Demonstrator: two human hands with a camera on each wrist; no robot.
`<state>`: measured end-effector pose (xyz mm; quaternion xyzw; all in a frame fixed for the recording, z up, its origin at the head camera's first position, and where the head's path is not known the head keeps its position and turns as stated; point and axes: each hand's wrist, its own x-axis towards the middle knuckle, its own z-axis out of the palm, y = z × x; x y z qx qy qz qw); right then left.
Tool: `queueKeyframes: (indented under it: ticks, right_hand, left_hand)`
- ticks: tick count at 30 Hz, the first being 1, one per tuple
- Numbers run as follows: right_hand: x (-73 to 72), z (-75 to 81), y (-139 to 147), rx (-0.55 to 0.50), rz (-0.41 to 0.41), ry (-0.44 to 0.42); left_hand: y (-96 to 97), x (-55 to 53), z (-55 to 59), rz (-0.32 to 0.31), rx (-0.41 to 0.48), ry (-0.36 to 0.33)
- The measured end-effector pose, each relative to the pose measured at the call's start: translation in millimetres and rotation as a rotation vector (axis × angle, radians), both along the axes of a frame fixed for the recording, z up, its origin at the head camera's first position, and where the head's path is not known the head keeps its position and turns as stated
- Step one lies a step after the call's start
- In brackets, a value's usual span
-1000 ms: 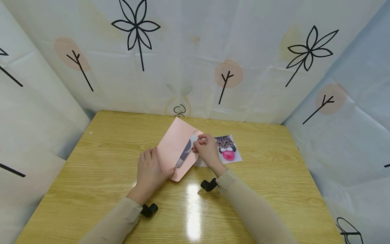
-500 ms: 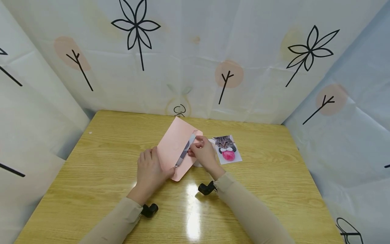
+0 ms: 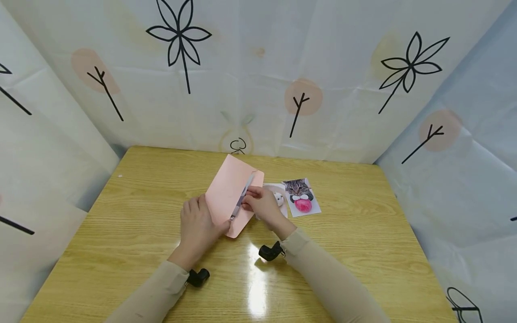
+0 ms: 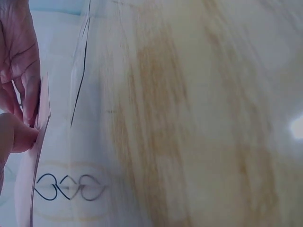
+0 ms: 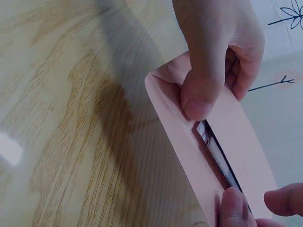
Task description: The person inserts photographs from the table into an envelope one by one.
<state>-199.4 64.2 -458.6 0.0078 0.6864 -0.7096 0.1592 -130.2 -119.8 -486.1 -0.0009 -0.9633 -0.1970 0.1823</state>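
Note:
A pink envelope [image 3: 226, 186] is tilted up over the table, its slot facing right. My left hand [image 3: 198, 224] grips its lower left edge, with the thumb [image 5: 199, 101] pressing beside the slot. Only a narrow strip of a grey and white photo card [image 5: 215, 146] shows in that slot; the envelope hides the rest. My right hand [image 3: 264, 206] has its fingertips at the card's edge. In the right wrist view one fingertip [image 5: 234, 203] lies right on the strip, while another finger [image 5: 284, 198] stays apart from it.
Right of the envelope, a cat photo [image 3: 299, 197] with a pink ball lies flat on the wooden table [image 3: 355, 224]. Beside it, a photo of a small white animal [image 3: 279, 198] is partly covered by the right hand. Patterned cloth [image 3: 258, 67] hangs behind the table.
The photo card has slid deeper into the envelope as my right hand moved left. The envelope has shifted slightly left, and more of the white animal photo shows.

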Motion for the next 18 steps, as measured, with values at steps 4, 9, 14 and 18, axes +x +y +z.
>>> queueKeyframes:
  ticks: [4, 9, 14, 18]
  right_hand:
    - [1.6, 0.5, 3.7, 0.062, 0.034, 0.020]
    - [4.7, 5.1, 19.7, 0.163, 0.050, 0.157]
    - [-0.7, 8.4, 45.4, 0.196, 0.031, 0.230]
    - [-7.2, 8.4, 68.9, 0.296, -0.010, 0.242]
  left_hand:
    - [-1.0, -0.2, -0.5, 0.006, 0.005, -0.012]
    - [-3.5, -1.9, -3.3, 0.010, -0.003, -0.029]
    - [-7.5, -2.1, -4.2, 0.017, -0.014, -0.033]
    - [-8.8, -1.8, -3.3, 0.015, 0.004, -0.030]
